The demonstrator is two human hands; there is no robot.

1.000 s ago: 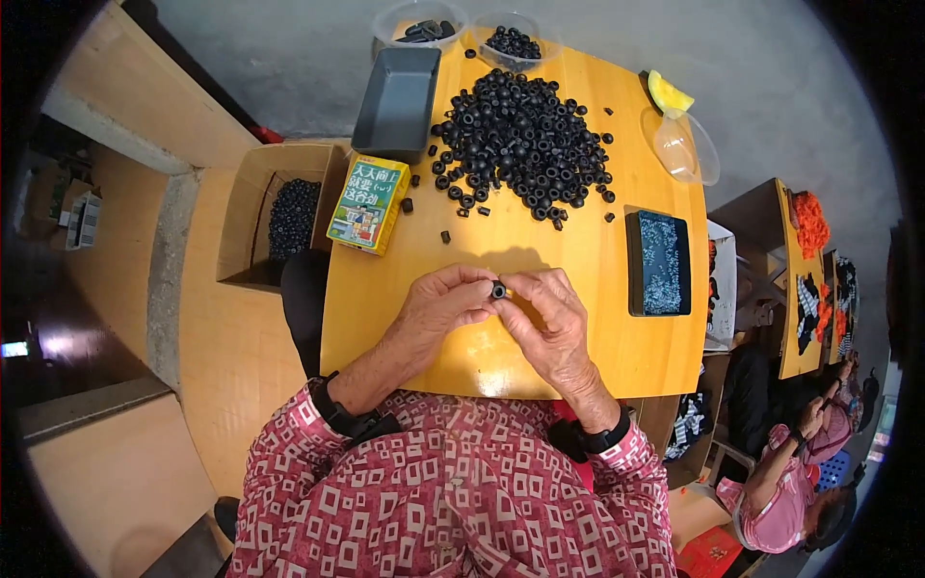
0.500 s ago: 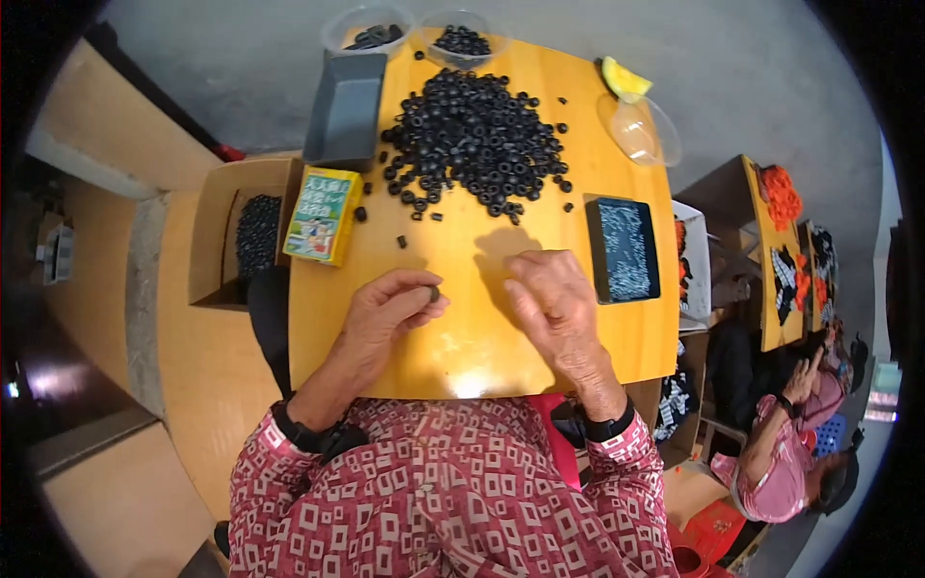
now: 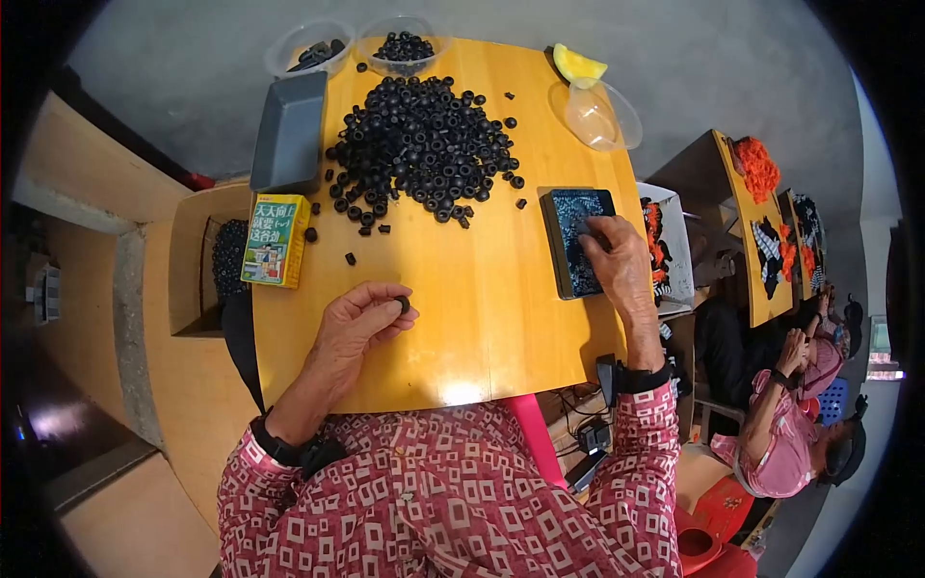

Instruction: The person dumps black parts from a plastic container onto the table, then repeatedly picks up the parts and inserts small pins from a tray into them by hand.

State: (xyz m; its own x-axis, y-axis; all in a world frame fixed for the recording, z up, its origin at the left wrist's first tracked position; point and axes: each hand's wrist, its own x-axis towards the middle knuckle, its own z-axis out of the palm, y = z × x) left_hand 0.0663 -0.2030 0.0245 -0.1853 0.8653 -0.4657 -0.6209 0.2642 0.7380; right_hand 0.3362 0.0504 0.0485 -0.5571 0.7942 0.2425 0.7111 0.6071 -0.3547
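My left hand is over the near left part of the table, its thumb and fingers pinching a small round black piece. My right hand reaches into a dark shallow tray of tiny, silvery-looking pieces. Its thumb and forefinger are curled close together at the tray's contents; whatever lies between them is too small to make out. Beyond both hands spreads a large pile of small black ring-shaped pieces, a few lying loose at its near edge.
A yellow-green carton and a grey bin line the table's left side. Two clear bowls of black parts stand at the far edge. Far right are a yellow fruit slice and a clear container. Another person sits at right.
My right hand has moved right from above the bare tabletop to the dark tray, its fingers now down in it. The left hand still holds the round black piece. The view has shifted.
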